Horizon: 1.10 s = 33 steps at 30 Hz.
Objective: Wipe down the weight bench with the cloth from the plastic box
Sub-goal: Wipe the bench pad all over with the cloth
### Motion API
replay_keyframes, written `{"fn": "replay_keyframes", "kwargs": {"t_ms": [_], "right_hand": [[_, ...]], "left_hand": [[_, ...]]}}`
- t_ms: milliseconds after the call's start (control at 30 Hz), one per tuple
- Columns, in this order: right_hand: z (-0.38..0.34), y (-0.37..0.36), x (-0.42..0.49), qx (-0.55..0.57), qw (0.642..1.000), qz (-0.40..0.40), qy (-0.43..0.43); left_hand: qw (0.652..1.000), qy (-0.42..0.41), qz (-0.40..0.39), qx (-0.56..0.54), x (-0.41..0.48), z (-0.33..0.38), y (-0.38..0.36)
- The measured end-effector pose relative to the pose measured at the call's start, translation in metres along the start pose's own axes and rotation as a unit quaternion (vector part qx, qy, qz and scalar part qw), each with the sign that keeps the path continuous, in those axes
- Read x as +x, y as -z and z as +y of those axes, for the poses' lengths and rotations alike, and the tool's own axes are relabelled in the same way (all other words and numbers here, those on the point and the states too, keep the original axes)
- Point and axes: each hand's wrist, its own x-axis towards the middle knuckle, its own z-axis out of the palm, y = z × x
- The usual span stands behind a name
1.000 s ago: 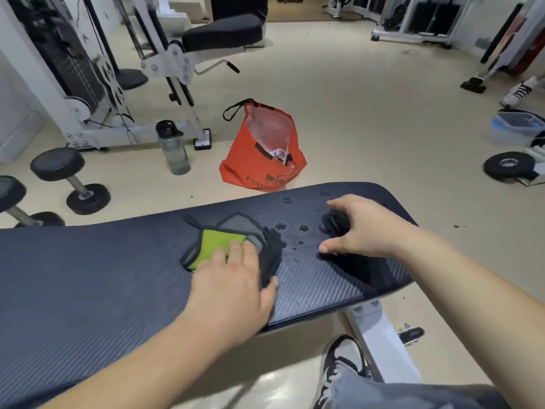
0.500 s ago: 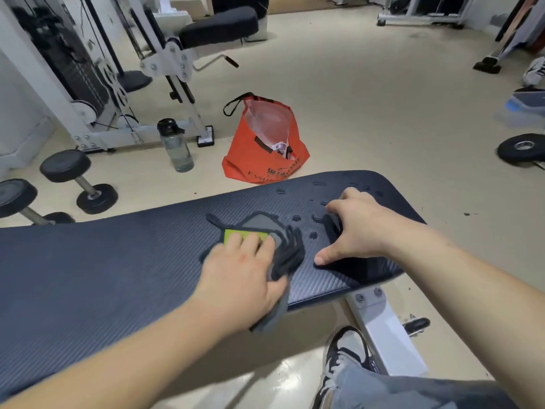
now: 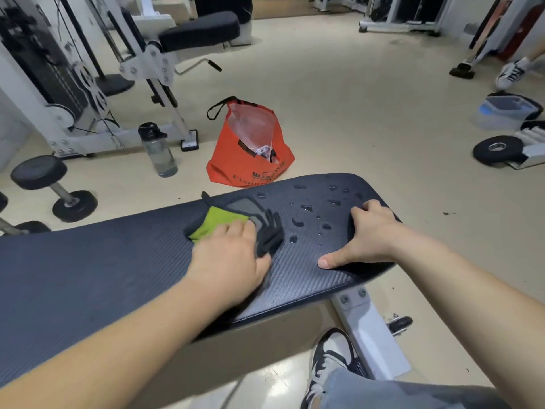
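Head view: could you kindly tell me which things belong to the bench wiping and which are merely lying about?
Job: weight bench, cloth, left hand, right hand, water drops, plastic box.
Lying about: orange bag, water bottle, dumbbells, black disc.
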Motion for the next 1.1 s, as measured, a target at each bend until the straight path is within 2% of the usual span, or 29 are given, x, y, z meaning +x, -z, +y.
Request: {"fn": "replay_keyframes", "kwargs": {"t_ms": [100,167,200,267,367,400,467,567,600,667,733,767,867,967,1033,1100], "right_hand": [[-0.001,0.000,0.000,-0.005,1.000,0.001,-0.003],[-0.004,0.001,0.001,-0.008,1.000,0.000,-0.007],[-0.006,0.002,0.001,-0.012,1.000,0.000,-0.007],[-0.010,0.005,0.000,-0.026,1.000,0.001,0.002],[-0.018,0.008,-0.003,-0.040,0.999,-0.012,0.019],[-0.020,0.009,-0.004,-0.042,0.999,-0.022,0.022],[-0.023,0.009,-0.005,-0.053,0.997,-0.039,0.028],[-0.027,0.012,-0.004,-0.067,0.997,-0.041,0.029],[-0.030,0.013,-0.003,-0.067,0.996,-0.042,0.028],[-0.034,0.013,0.001,-0.055,0.997,-0.036,0.032],[-0.037,0.011,0.005,-0.037,0.998,-0.011,0.046],[-0.039,0.010,0.007,-0.033,0.998,-0.002,0.051],[-0.041,0.005,0.009,-0.050,0.997,-0.007,0.055],[-0.039,0.005,0.008,-0.053,0.997,-0.007,0.057],[-0.037,0.006,0.007,-0.045,0.997,-0.001,0.062],[-0.035,0.006,0.005,-0.036,0.997,-0.002,0.064]], "left_hand": [[0.996,0.088,-0.018,-0.002,0.022,-0.003,0.002],[0.993,0.111,-0.028,0.007,0.015,0.016,0.003],[0.995,0.093,-0.036,0.005,0.004,0.027,0.003],[1.000,0.001,-0.024,-0.001,-0.022,0.035,0.002],[0.996,-0.083,0.034,-0.020,-0.021,0.006,0.002],[0.997,-0.071,0.038,-0.013,-0.010,-0.007,0.000],[1.000,0.016,0.001,-0.008,0.016,-0.023,0.000],[0.992,0.123,-0.032,-0.011,0.027,-0.005,0.005],[0.992,0.116,-0.039,-0.005,0.018,0.008,0.005],[0.999,0.034,-0.024,0.004,-0.007,0.024,0.006],[0.999,-0.031,-0.011,-0.008,-0.014,0.014,0.007],[0.999,-0.037,-0.007,-0.018,-0.004,0.002,0.006],[0.998,0.047,-0.037,-0.015,0.039,-0.029,-0.008],[0.988,0.137,-0.063,-0.040,0.079,-0.025,-0.012],[0.987,0.131,-0.059,-0.070,0.095,-0.006,-0.008],[0.991,0.082,-0.041,-0.095,0.095,0.016,-0.004]]}}
